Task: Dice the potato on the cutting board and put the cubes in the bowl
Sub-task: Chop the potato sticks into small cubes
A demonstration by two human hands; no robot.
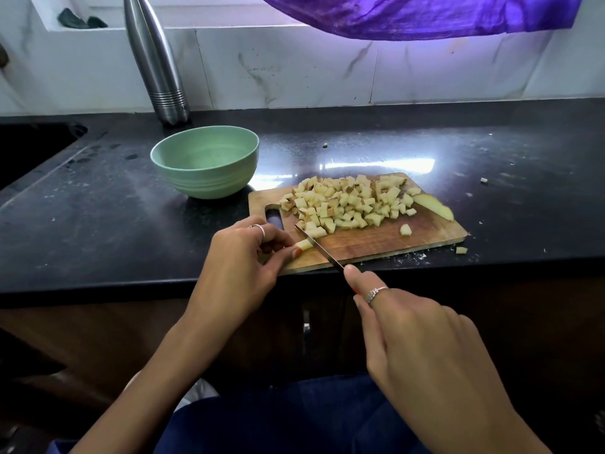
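Left hand [248, 253] pinches the last potato strip [303, 244]; right hand [422, 342] seemingly grips the knife [319, 246], dicing; next, crosswise cuts.

Steel bottle [157, 60] standing upright on the black countertop [98, 208], against the white marble-look backsplash [327, 70]. Purple cloth [425, 14] hanging across the top right. Sink [29, 145] sitting at far left, dark inside. Two dark objects [80, 21] lying on the ledge top left, too blurred to identify. Brown cabinet fronts [98, 339] showing below the counter edge.
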